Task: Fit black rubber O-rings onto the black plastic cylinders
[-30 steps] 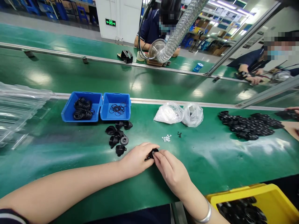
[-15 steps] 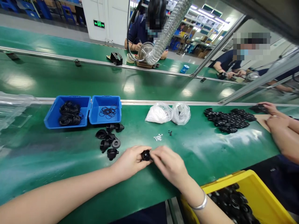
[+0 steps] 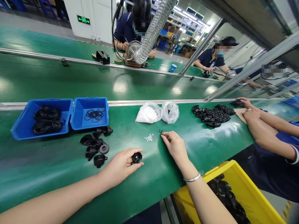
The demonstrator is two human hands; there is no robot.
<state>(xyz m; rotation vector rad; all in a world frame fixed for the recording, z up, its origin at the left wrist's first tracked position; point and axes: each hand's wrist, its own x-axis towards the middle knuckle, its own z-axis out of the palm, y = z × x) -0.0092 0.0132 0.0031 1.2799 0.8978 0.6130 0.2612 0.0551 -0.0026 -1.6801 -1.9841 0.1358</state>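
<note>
The right hand point(image 3: 174, 145) has moved from the black cup point(image 3: 137, 157) to the small black pieces point(image 3: 160, 131); whether its grip is closed on one I cannot tell; the left hand point(image 3: 119, 165) keeps the cup gripped over the bench point(image 3: 130, 194); work at the cup appears paused.

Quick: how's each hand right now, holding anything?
Left hand: holding a round black part.
Right hand: pinching at tiny black pieces; cannot tell if holding one.

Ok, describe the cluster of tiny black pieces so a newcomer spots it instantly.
On the green table, find the two clear plastic bags. The cluster lies below them in view, at the fingertips of the right hand; it is black, unlike the white pieces to its left.
</note>
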